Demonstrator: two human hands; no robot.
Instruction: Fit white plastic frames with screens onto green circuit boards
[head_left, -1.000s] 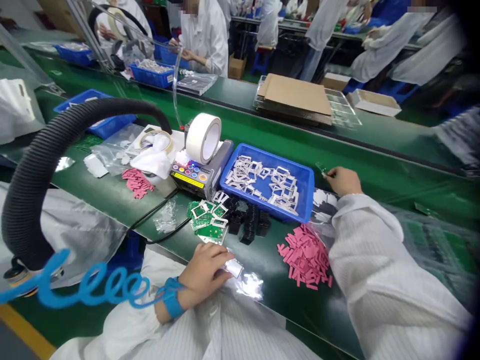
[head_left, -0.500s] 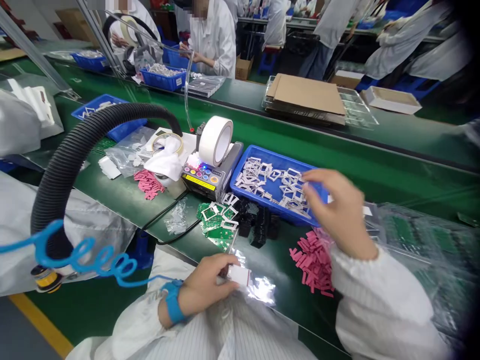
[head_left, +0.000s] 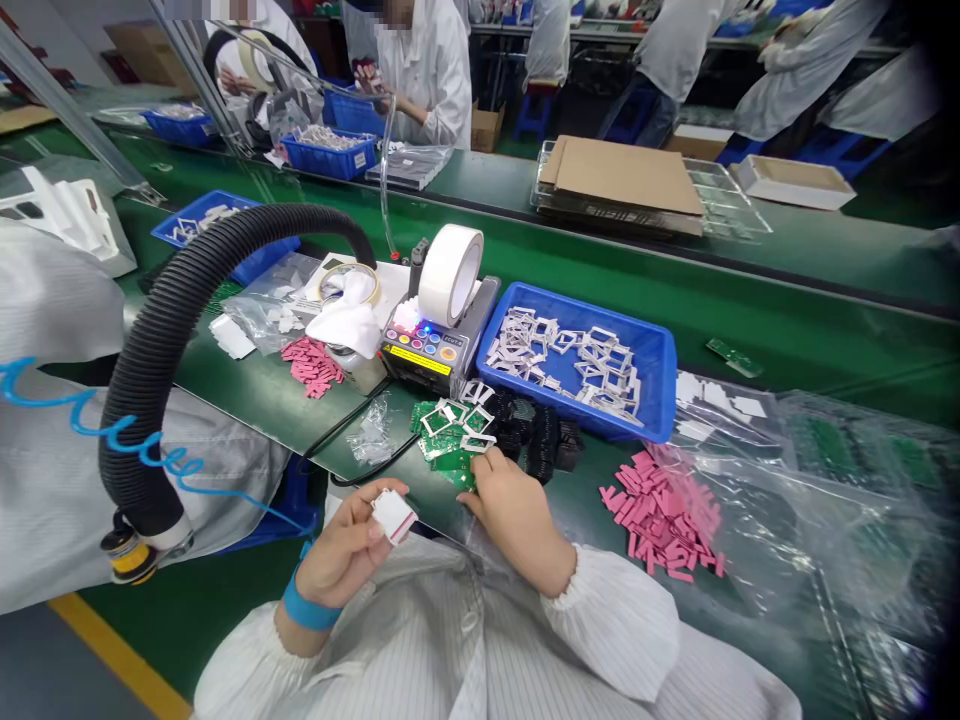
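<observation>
Neatly, the left hand (head_left: 345, 548) grips a small white frame (head_left: 394, 516) between fingers and thumb above the bench. The right hand (head_left: 517, 522) rests loosely, fingers open against the green circuit boards (head_left: 448, 452) beside the blue tray (head_left: 592, 306).

Free lane: bare green workbench (head_left: 589, 510) between the right hand (head_left: 517, 525) and the pink pads (head_left: 664, 515).
Ahead of right hand: green circuit boards (head_left: 446, 445) at its fingertips, black stacks (head_left: 534, 437), then the blue tray (head_left: 570, 408).
Ahead of left hand (head_left: 345, 550): black cable (head_left: 337, 425).
Beside left hand: corrugated black hose (head_left: 139, 400) arching over the bench.
Far right: clear plastic bag (head_left: 795, 520) lying across the bench.
</observation>
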